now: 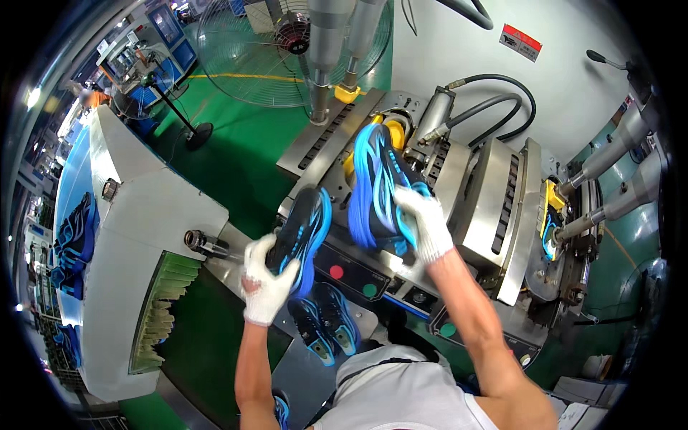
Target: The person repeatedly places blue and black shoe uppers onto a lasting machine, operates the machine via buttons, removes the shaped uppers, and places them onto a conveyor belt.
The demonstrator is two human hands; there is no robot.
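Observation:
In my gloved left hand (266,283) is a black and blue sneaker (308,233), gripped at its side with the thumb toward its blue sole. My right hand (427,223), gloved in white too, grips another sneaker (371,188) of the same colours, raised in front of the metal press (448,183). Its wavy light-blue and violet sole edge faces left. Below my left hand, a pair of similar sneakers (322,322) lies on a grey metal shelf (301,383).
A control panel with red and green buttons (369,289) runs along the press front. Black hoses (494,107) curve behind it. At right, another shoe (550,233) sits in a yellow clamp. A white machine with a green strip curtain (165,308) stands left; a big fan (287,54) stands behind.

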